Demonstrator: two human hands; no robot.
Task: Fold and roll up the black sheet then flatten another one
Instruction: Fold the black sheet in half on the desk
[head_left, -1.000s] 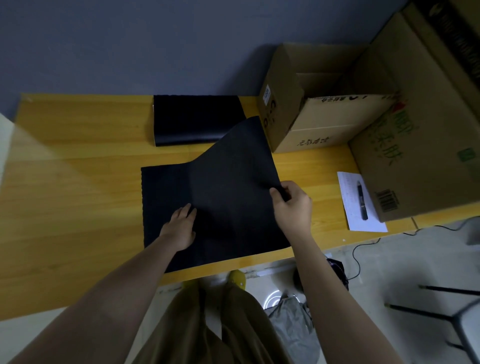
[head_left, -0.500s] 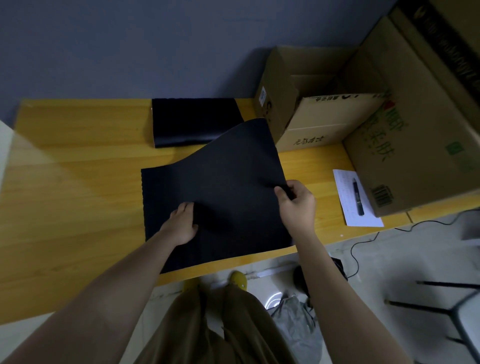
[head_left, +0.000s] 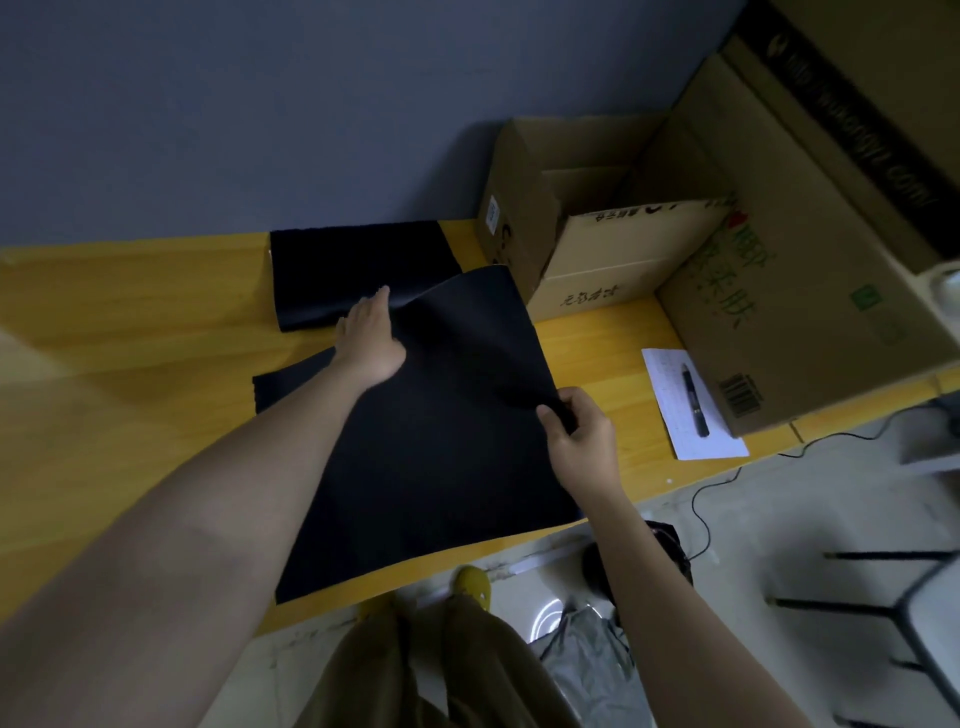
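The printing on the open cardboard box (head_left: 597, 260) and the large carton (head_left: 810, 291) is too blurred to read; the carton also carries a barcode. My right hand (head_left: 582, 436) pinches the right edge of the matte black sheet (head_left: 441, 441) on the wooden table (head_left: 104, 353). My left hand (head_left: 371, 338), fingers extended, lifts its curling far edge beside the folded black sheet (head_left: 358, 270).

I see an open cardboard box (head_left: 587, 228) at the back of the yellow table (head_left: 130, 332), w/ a black pen (head_left: 694, 399) on white paper (head_left: 675, 436) nearby.
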